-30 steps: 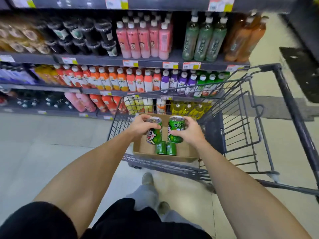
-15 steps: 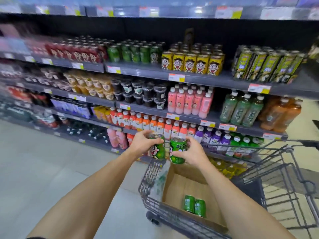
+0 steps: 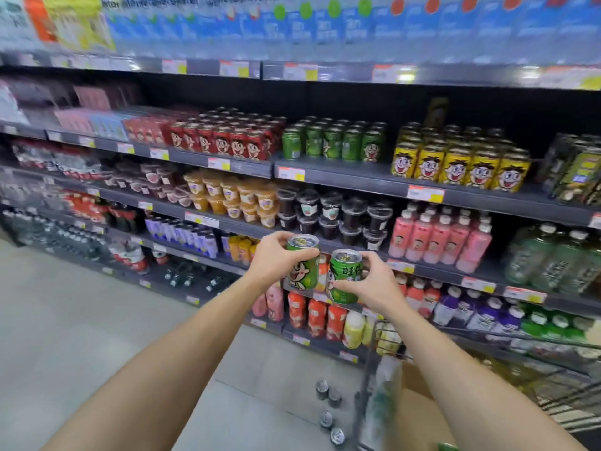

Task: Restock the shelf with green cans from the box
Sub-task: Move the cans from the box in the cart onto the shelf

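Before the shelf [image 3: 357, 177], two hands, two green cans [image 3: 303, 262].

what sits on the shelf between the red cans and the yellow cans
In the head view, a block of green cans stands between the red cans and the yellow cans.

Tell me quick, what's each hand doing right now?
Left hand: closed around a green can.
Right hand: closed around a second green can.

Grey tiled floor [image 3: 81, 320], stocked shelving [image 3: 357, 180]
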